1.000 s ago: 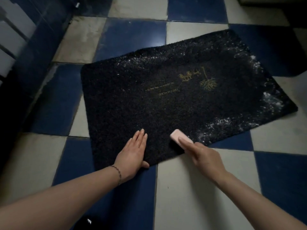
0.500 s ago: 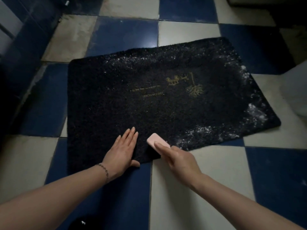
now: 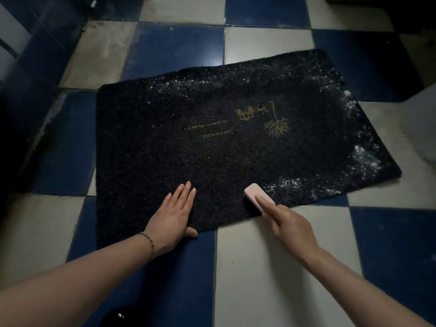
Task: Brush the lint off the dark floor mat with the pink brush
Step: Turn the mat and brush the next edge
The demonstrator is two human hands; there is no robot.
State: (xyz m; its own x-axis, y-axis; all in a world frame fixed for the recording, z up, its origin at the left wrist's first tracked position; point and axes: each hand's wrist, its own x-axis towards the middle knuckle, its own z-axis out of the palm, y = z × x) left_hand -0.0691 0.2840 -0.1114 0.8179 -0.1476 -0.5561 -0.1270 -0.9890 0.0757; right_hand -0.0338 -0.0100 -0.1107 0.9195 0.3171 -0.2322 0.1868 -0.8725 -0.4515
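One mat (image 3: 212, 149) lies on the checkered floor (image 3: 271, 279), lint (image 3: 363, 159) along its right edge. One brush (image 3: 256, 195) sits on its near edge, pinched in your right hand (image 3: 290, 227); your left hand (image 3: 172, 215) presses flat, fingers together.

Your grip holds a pale pink brush (image 3: 256, 195); the black mat (image 3: 165, 142) beyond it (gold motif, white-flecked) lies on blue-and-cream checkered floor (image 3: 271, 279).

Mat (image 3: 212, 147) lies on floor (image 3: 271, 279), skewed to tile lines. Left hand (image 3: 173, 215) flat on mat's near edge. Brush (image 3: 258, 197) on mat right of it, under right hand (image 3: 290, 230). Lint (image 3: 363, 159) along mat's right and far edges.
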